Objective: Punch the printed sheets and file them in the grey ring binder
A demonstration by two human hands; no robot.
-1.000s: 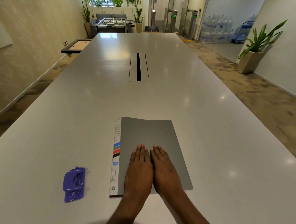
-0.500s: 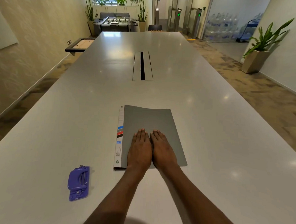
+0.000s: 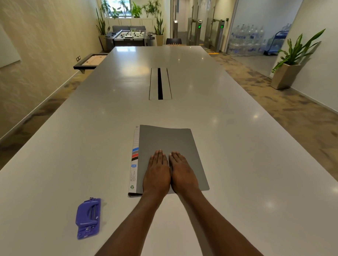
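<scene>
The grey ring binder (image 3: 167, 141) lies closed on the long white table (image 3: 240, 149), its white labelled spine strip to the left. My left hand (image 3: 157, 173) and my right hand (image 3: 182, 173) rest flat, palms down and side by side, on the near half of its cover. Neither hand holds anything. A purple hole punch (image 3: 88, 218) sits on the table to the near left, well apart from the binder and from my left forearm. No printed sheets are visible.
A cable slot (image 3: 160, 83) runs along the table's middle, beyond the binder. A potted plant (image 3: 288, 74) stands on the floor by the right wall. A foosball table (image 3: 131, 36) and stacked water bottles (image 3: 246, 40) are at the room's far end.
The view has lifted and pulled back, showing more of my forearms. Both hands stay flat on the binder cover; binder and punch have not moved.
</scene>
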